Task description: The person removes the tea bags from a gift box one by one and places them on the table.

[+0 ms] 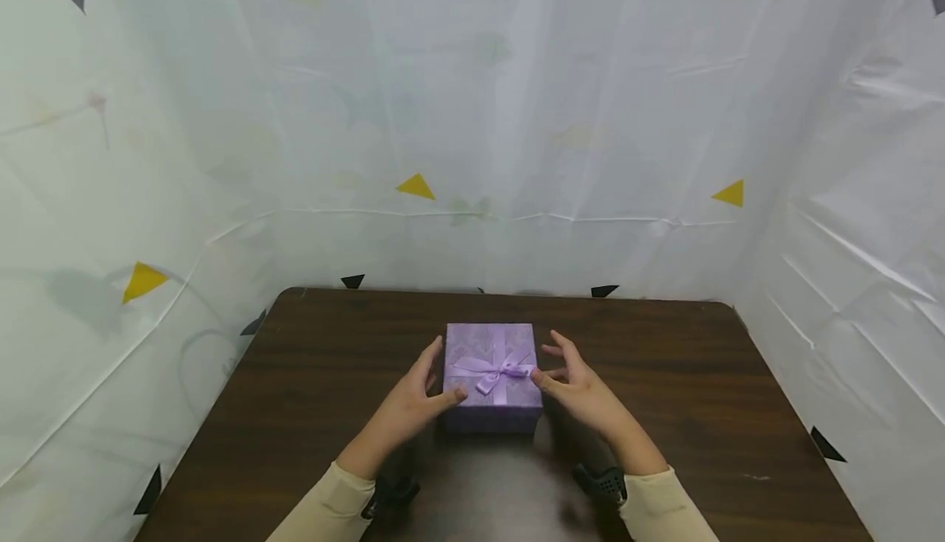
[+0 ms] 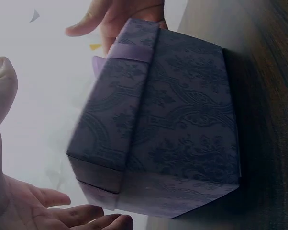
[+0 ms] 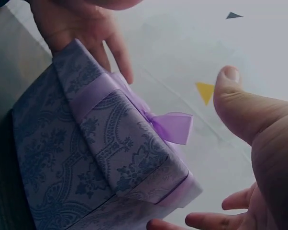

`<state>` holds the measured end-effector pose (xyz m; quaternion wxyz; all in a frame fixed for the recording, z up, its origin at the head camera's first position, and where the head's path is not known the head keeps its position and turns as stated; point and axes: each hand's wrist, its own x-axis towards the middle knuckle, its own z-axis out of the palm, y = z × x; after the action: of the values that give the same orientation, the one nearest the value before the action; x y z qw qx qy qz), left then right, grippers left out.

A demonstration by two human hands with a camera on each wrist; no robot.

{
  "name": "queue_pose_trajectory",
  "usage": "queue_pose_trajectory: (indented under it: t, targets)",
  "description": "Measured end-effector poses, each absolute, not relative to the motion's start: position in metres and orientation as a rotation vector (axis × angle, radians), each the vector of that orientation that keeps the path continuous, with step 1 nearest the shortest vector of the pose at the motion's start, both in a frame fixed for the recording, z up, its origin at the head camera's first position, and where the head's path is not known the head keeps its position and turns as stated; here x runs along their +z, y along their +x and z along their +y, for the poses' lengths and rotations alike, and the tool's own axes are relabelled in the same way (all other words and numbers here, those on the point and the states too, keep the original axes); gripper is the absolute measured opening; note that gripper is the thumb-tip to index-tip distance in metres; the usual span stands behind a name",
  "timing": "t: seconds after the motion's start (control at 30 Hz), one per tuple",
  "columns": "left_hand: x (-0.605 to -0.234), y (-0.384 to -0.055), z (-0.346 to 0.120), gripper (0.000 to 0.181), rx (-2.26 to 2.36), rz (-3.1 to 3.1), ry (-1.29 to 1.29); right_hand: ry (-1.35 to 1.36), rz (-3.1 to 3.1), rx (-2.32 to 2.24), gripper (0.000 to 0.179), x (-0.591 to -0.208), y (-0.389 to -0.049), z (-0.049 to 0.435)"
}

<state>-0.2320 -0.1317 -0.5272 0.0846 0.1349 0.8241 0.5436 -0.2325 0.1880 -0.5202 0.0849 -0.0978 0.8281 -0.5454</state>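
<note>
A purple patterned gift box [image 1: 472,421] sits on the dark table, its lid on and a lilac ribbon bow [image 1: 496,370] tied across the top. My left hand [image 1: 408,405] is at the box's left side, fingers spread, the thumb reaching over the front left of the lid. On the other side my right hand [image 1: 586,394] has its thumb near the lid's right edge by the bow, its fingers spread apart from the side. In the left wrist view the box [image 2: 182,110] shows its damask pattern and lid seam, with the left fingers beside one corner.
The brown wooden table [image 1: 332,362] has rounded far corners. A white sheet [image 1: 591,116] with grey, black and yellow triangles hangs behind and along both sides. Dark straps [image 1: 609,483] circle the wrists below cream sleeves [image 1: 664,505].
</note>
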Motion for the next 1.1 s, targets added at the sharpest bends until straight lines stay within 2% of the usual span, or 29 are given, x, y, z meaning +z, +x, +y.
queue_pose_trajectory:
  t: [0.47,0.77,1.1]
  targets:
    - [-0.545,-0.237,-0.131,0.119,1.619,2.385,0.405,-0.282,2.417,-1.546,0.118,-0.528,-0.234,0.184]
    - [-0.543,-0.242,-0.131,0.123,1.589,2.414,0.41,-0.393,2.361,-1.55,0.12,-0.525,-0.236,0.185]
    - [-0.545,-0.242,-0.131,0.119,1.572,2.44,0.385,-0.359,2.374,-1.539,0.12,-0.524,-0.234,0.185]
